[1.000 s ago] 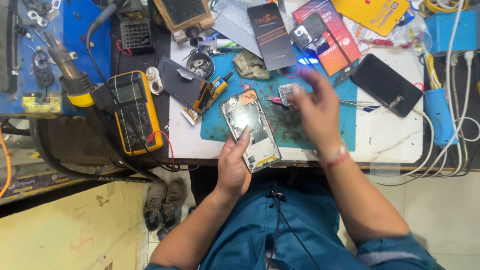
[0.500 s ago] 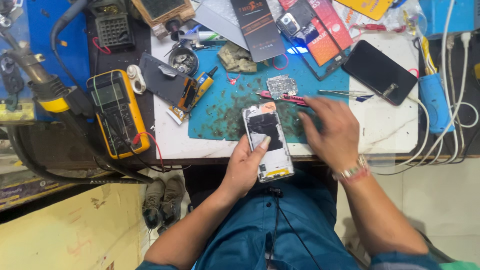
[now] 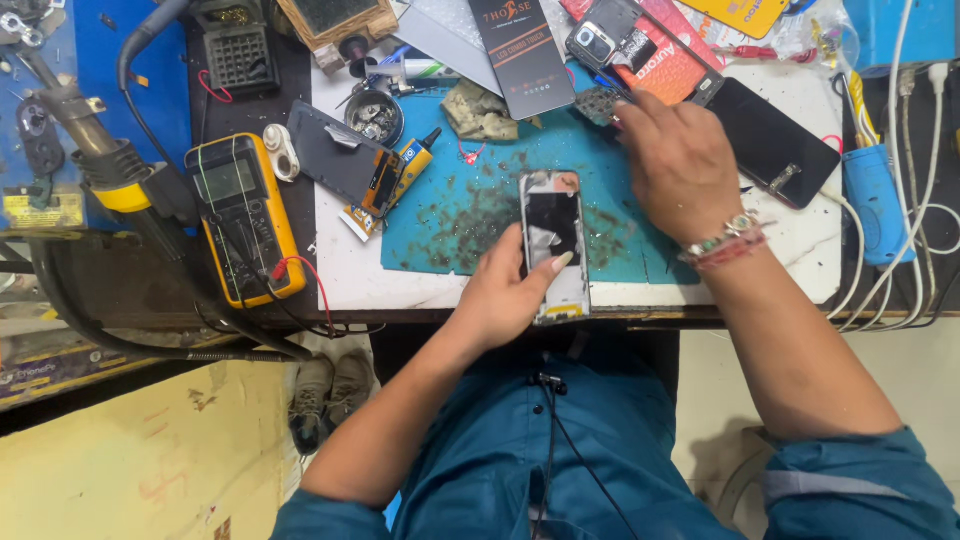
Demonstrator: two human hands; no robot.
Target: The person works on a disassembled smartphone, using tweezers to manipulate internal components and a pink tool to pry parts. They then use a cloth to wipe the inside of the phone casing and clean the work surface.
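Observation:
My left hand [image 3: 508,292] holds an opened phone [image 3: 553,225] by its lower left side, thumb across its edge. The phone lies lengthwise on the stained teal mat [image 3: 450,215], its lower end over the table's front edge; its back is off and shows a black inner part. My right hand [image 3: 678,160] reaches to the mat's far right corner. Its curled fingertips rest on a small grey perforated plate [image 3: 596,102]. Whether the fingers grip the plate is hidden.
A yellow multimeter [image 3: 243,215] with red and black leads lies at the left. A black screen panel [image 3: 775,140] sits right of my right hand. A glue tube [image 3: 410,158], a dish of screws [image 3: 375,116], a black box [image 3: 524,50] and cables [image 3: 900,250] crowd the table.
My right hand has moved from just above the phone to the grey plate at the mat's far corner. My left hand has kept its hold on the phone.

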